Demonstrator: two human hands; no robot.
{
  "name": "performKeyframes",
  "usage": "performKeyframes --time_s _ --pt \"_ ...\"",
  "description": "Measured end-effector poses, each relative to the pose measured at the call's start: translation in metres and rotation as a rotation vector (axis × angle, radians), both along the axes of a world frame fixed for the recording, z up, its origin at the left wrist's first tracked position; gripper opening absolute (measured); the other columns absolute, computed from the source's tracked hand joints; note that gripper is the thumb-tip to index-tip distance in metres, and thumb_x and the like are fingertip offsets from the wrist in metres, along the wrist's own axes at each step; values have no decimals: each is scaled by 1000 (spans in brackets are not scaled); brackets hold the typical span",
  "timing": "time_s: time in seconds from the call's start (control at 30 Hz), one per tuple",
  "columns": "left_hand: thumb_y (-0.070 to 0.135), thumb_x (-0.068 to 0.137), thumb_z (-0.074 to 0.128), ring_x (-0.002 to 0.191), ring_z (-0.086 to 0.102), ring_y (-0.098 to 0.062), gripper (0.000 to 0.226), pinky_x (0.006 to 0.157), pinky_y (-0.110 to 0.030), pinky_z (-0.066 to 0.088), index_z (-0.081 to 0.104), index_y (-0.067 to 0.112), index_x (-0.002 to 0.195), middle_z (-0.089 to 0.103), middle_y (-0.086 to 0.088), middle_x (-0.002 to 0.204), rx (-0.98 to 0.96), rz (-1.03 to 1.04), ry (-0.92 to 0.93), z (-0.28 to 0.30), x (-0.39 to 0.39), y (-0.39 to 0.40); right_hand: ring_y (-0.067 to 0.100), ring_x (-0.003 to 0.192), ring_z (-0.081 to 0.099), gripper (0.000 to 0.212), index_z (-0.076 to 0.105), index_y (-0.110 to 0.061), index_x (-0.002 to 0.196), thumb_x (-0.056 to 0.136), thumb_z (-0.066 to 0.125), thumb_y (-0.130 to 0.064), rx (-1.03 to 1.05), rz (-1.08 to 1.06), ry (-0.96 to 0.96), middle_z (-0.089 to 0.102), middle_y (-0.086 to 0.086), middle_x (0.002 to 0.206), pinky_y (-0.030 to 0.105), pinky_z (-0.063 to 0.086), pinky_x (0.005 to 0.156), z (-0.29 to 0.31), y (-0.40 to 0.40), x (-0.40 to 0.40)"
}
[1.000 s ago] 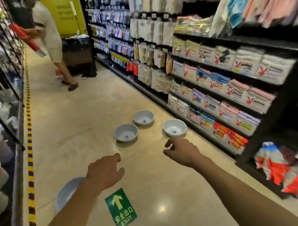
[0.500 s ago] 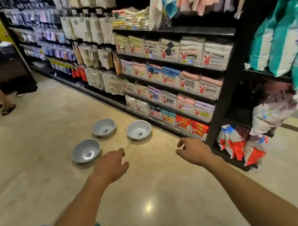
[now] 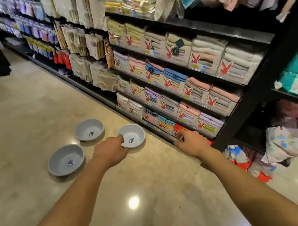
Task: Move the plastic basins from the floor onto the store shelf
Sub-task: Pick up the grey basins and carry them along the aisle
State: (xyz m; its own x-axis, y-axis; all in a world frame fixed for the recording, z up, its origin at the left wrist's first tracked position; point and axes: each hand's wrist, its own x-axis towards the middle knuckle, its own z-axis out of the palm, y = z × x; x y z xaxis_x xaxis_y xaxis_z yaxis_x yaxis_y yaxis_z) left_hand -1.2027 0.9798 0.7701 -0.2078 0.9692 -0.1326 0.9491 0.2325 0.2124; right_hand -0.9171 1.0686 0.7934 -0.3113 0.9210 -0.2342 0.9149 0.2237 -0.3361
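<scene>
Down on the glossy beige floor (image 3: 30, 113) of the shop aisle, three round grey plastic basins sit upright, each with a small sticker inside. Nearest the shelving is the pale grey basin (image 3: 133, 134), and the left hand (image 3: 110, 152) is right over its near rim — knuckles up, fingers (image 3: 118, 140) curled loosely, overlapping the rim, though I can't tell whether they actually touch or grip it. Just behind and to the left, a second grey basin (image 3: 89, 129); nearer the camera and further left, the third grey basin (image 3: 66, 159), a short gap from its neighbour. All three rest on the floor, none on a shelf. Over to the right hand (image 3: 191, 144) — it hovers in front of the bottom edge of the black store shelf (image 3: 209, 28), fingers curled in loosely, grasping nothing. That shelf is packed with boxed folded towels (image 3: 209, 55) bearing red rabbit logos.
</scene>
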Motion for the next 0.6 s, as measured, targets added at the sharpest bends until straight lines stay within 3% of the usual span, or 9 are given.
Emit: performKeyframes --time_s 0.1,0.27,0.37,0.6 --pt "52 93 49 104 65 -27 45 74 -37 46 54 25 128 68 -3 118 13 9 5 -4 -16 50 18 90 62 35 61 -32 112 84 53 -52 -6 -5 -14 67 -5 103 44 57 81 -4 51 -10" --pt "54 91 50 104 65 -26 45 73 -36 45 54 26 127 68 -1 118 -29 58 5 -25 -37 130 20 92 64 35 61 -31 116 89 54 -53 -14 17 -37 67 -3 106 43 57 83 -21 146 -22" --pt "54 92 50 106 64 -26 46 79 -39 51 54 26 128 68 -2 120 -64 89 10 -30 -45 176 23 98 65 38 60 -28 119 90 54 -52 -50 43 -18 68 1 113 47 55 90 -30 207 -31" --pt "53 93 49 104 65 -28 48 86 -45 56 53 23 130 69 -5 119 -112 162 -17 -40 -66 274 26 90 66 33 62 -23 114 91 56 -46 -113 117 -20 70 2 99 43 57 83 -46 339 -64"
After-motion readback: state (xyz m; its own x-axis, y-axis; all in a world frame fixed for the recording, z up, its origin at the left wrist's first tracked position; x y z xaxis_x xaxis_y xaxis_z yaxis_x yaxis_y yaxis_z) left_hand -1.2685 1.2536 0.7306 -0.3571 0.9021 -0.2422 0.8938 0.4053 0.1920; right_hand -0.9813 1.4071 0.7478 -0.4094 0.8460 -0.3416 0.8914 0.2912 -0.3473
